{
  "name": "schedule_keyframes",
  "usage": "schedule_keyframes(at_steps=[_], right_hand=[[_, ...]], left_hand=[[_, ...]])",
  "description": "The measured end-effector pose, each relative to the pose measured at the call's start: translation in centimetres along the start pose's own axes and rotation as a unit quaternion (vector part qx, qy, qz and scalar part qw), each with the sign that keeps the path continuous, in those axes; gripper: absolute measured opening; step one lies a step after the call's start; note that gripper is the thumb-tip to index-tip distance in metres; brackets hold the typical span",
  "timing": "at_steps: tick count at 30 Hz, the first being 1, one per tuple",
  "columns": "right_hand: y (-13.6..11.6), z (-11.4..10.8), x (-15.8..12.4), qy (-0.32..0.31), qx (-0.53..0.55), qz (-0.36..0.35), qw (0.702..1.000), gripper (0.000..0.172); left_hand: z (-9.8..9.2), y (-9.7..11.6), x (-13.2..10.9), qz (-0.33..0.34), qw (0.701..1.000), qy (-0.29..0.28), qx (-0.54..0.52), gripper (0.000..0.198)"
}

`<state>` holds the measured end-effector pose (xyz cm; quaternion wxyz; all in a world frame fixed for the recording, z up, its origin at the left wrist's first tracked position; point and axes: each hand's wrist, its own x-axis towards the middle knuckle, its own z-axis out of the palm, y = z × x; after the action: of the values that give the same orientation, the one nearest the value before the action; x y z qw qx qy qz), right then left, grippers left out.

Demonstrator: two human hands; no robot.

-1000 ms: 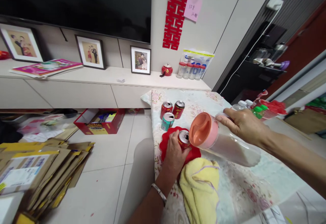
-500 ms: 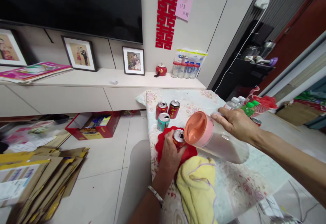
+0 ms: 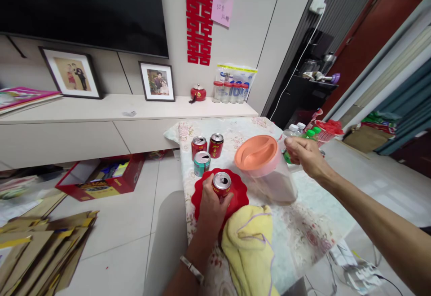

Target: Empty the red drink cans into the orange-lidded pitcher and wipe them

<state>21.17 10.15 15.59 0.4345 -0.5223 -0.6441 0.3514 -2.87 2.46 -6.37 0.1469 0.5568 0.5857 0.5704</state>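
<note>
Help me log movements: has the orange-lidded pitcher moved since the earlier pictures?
Yes. Judged against the standing teal can, the orange-lidded pitcher has moved higher in the view and tilted closer to upright.

black screen (image 3: 81,9) on wall (image 3: 249,27), pink note (image 3: 222,10) beside red cutout (image 3: 199,19), cardboard (image 3: 40,253) on floor (image 3: 114,224)

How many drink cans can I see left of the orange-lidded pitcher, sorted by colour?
Red: 3, being the can in the left hand, the left rear can and the right rear can
Teal: 1, the teal can
Total: 4
</note>
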Motion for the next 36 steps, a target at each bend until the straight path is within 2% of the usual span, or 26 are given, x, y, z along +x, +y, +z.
schedule_keyframes(at_steps=[7, 14, 18, 23, 28, 36], right_hand=[[2.6, -0.1, 0.9, 0.106, 0.129, 0.019, 0.986, 0.071], [6.6, 1.2, 0.8, 0.214, 0.223, 0.01, 0.951, 0.067], [8.9, 1.9, 0.6, 0.254, 0.256, 0.0, 0.933, 0.069], [10.7, 2.1, 0.0, 0.267, 0.281, -0.001, 0.922, 0.068], [11.7, 1.2, -0.7, 0.26, 0.269, 0.01, 0.927, 0.069], [11.4, -0.6, -1.8, 0.252, 0.21, 0.098, 0.939, 0.065]], left_hand=[[0.0, 0.1, 0.1, -0.022, 0.999, -0.003, -0.024, 0.074], [-0.1, -0.2, 0.1, -0.045, 0.999, -0.01, -0.025, 0.076], [-0.1, -0.5, 0.0, -0.063, 0.998, -0.02, -0.015, 0.077], [-0.2, -0.6, 0.1, -0.063, 0.998, -0.021, -0.005, 0.078], [-0.8, 0.0, 0.5, -0.065, 0.997, -0.048, -0.009, 0.075], [-0.9, 1.1, 0.9, -0.096, 0.993, -0.067, -0.034, 0.075]])
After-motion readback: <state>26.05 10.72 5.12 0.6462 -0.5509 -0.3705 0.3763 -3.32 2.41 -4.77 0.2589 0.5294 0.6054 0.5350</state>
